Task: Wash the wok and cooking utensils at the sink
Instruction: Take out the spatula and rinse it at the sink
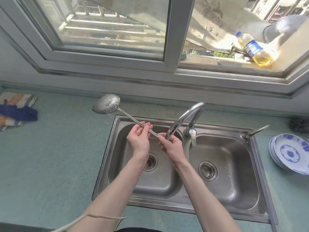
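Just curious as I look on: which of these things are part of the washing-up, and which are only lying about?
Part of the job:
ladle, held by its handle
left hand
right hand
tap
sink

Lying about:
oil bottle on the window ledge
stack of plates
cloths on the counter
dark scrubber

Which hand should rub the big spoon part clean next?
The left hand. It pinches the ladle handle nearer the bowl, which sticks out over the counter on the left. The right hand holds the handle's far end under the faucet.
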Demonstrator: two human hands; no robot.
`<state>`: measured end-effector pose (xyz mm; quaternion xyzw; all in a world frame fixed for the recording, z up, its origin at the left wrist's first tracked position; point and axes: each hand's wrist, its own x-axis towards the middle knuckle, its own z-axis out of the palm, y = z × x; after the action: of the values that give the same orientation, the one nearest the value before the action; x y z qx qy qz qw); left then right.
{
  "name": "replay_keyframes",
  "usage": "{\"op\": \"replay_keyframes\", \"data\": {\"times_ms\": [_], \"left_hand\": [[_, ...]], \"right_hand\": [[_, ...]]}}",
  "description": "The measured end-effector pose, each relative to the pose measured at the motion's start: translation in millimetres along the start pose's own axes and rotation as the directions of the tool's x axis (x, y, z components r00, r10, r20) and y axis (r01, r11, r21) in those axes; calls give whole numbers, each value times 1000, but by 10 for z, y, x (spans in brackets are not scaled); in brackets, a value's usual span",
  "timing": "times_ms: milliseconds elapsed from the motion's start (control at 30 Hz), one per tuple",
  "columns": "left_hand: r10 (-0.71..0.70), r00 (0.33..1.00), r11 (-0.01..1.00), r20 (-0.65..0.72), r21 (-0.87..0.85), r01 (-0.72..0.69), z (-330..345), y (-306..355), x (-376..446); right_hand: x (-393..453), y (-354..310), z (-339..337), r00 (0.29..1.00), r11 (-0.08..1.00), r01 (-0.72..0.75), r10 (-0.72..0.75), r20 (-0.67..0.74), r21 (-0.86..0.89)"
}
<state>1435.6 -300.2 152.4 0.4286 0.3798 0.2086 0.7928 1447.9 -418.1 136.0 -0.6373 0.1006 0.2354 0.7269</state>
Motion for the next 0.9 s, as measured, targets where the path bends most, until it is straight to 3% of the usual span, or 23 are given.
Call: {"op": "replay_keyframes", "data": {"times_ms": [400, 633, 900], "left_hand": [[-26, 1000, 999, -10, -23, 25, -138, -39, -82], [-27, 999, 996, -37, -82, 23, -131, 128, 23], [-27, 995, 997, -98, -71, 20, -230, 76, 71]], "right_hand": [[-39, 67, -98, 994, 999, 0, 5, 112, -50], [-16, -67, -28, 982, 996, 14, -29, 187, 84], [3, -55, -17, 986, 979, 103, -76, 151, -179]]}}
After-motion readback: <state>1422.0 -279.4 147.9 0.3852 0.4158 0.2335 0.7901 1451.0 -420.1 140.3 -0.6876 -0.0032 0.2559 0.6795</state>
